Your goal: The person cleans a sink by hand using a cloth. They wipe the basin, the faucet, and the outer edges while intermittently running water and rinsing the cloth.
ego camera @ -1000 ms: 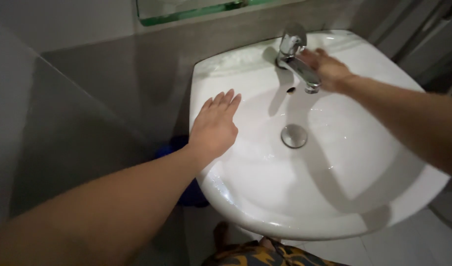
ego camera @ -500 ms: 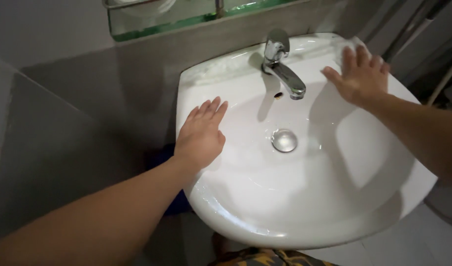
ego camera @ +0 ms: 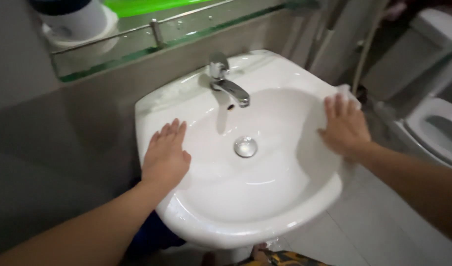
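Observation:
A white wash basin [ego camera: 245,231] is fixed to a grey wall, with a chrome tap [ego camera: 228,86] at its back and a round metal drain [ego camera: 245,147] in the bowl. My left hand [ego camera: 164,157] lies flat on the basin's left rim, fingers apart, holding nothing. My right hand [ego camera: 345,129] presses flat on the right rim. A white cloth [ego camera: 348,92] lies under it, and a corner shows past the fingertips.
A glass shelf [ego camera: 152,32] with a metal rail runs above the basin and carries a white container [ego camera: 76,19] and a green item [ego camera: 147,6]. A white toilet [ego camera: 435,125] stands to the right. Something blue [ego camera: 152,234] sits under the basin's left side.
My right hand left the tap and slid along the rim to the basin's right side with the cloth. The left hand stayed on the left rim. The view shifted.

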